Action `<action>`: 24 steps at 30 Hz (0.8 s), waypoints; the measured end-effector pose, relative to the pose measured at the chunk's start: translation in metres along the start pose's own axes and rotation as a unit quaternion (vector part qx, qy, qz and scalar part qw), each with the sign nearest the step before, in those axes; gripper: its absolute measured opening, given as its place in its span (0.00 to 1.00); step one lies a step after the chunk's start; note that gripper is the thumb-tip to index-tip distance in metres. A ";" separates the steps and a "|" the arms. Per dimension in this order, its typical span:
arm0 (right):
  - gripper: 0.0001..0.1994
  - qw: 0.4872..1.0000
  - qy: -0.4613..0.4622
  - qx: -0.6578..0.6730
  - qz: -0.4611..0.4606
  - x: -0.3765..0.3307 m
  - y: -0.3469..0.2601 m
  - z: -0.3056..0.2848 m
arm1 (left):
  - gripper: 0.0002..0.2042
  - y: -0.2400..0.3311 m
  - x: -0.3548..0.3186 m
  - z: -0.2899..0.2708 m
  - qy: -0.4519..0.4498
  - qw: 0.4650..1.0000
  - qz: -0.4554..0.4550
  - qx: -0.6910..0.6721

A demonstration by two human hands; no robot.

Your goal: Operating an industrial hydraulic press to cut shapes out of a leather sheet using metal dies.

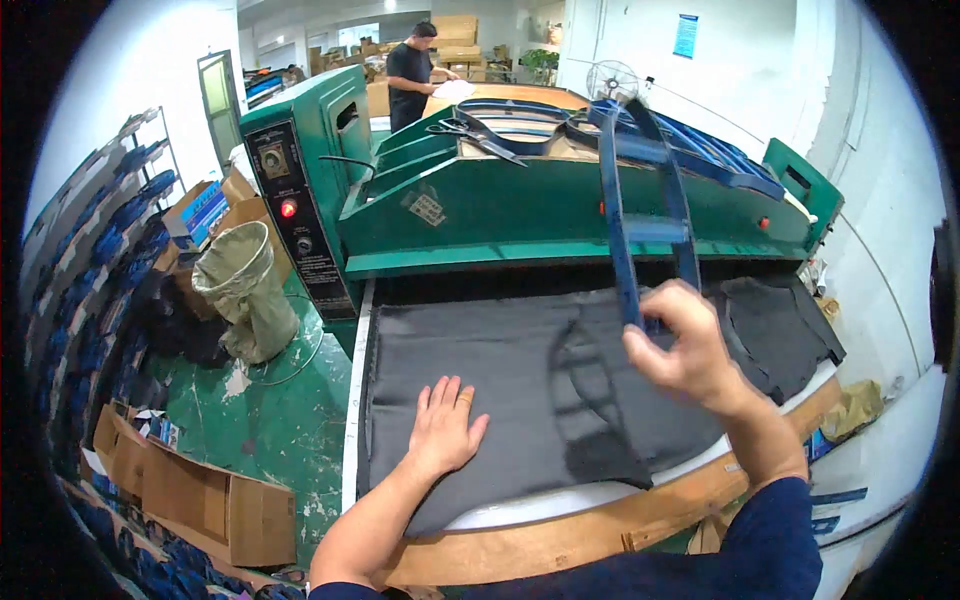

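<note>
Meanwhile the left hand [443, 425] lies flat, fingers spread, on the dark fabric sheet [500, 370] (spread over the press bed), while the right hand [685, 345] grips a blue cutting die [640, 200], raised upright above it.

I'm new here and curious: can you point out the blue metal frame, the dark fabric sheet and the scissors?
blue metal frame [615, 215]: head view, on its left bar.
dark fabric sheet [470, 340]: head view, on its flat middle.
scissors [478, 137]: head view, near where the blades cross.
</note>
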State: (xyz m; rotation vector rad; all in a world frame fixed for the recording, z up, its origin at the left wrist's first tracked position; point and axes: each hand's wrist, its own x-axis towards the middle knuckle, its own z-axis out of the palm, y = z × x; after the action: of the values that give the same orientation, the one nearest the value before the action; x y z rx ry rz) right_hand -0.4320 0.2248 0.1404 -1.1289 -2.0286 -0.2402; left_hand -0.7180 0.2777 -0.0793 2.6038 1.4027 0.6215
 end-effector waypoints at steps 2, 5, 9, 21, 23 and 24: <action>0.11 0.998 -0.022 -0.010 0.065 -0.054 -0.014 0.002 | 0.28 0.002 0.001 -0.001 0.005 1.000 0.017 -0.012; 0.10 0.987 -0.058 -0.033 0.144 -0.113 -0.008 0.022 | 0.27 0.002 0.002 0.003 0.016 1.000 0.021 0.002; 0.14 0.933 -0.142 -0.032 0.330 -0.153 0.015 0.053 | 0.27 0.001 0.006 0.010 0.014 0.999 0.028 0.028; 0.20 0.972 -0.188 -0.105 0.097 -0.137 0.147 0.034 | 0.23 0.010 0.001 -0.017 0.009 0.996 0.040 0.081; 0.22 0.932 -0.324 0.002 0.165 -0.132 0.160 0.037 | 0.23 0.020 -0.017 -0.031 0.009 0.996 0.032 0.078; 0.22 0.900 -0.386 0.059 0.195 -0.125 0.157 0.036 | 0.23 0.026 -0.029 -0.034 0.019 0.997 0.036 0.071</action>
State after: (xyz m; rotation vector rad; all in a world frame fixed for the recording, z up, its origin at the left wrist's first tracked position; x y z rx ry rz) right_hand -0.2912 0.2559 -0.0038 -1.6928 -2.3480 0.6256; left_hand -0.7259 0.2358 -0.0491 2.7781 1.4170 0.6050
